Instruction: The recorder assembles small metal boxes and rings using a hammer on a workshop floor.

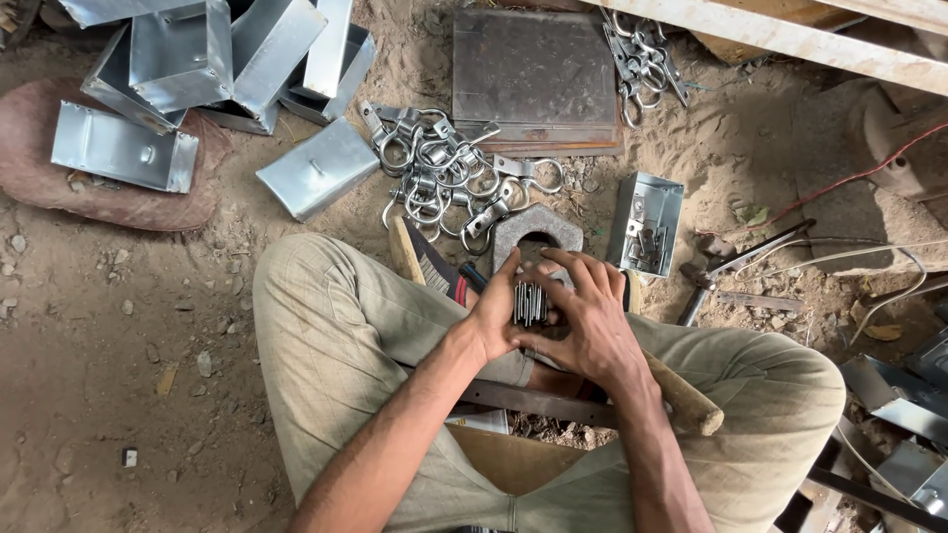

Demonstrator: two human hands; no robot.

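Item: bundle of thin metal strips (530, 302), centre frame, clasped between our left hand (499, 321) and right hand (591, 326), both grips closed on it. Just above: hexagonal steel block (538, 229). Upper centre: heap of hooked metal clamps (444, 178), flat steel plate (535, 79). Upper left: galvanised sheet boxes (212, 59). Open box of small parts (647, 222) right. Bare sandy floor (118, 355) lower left.
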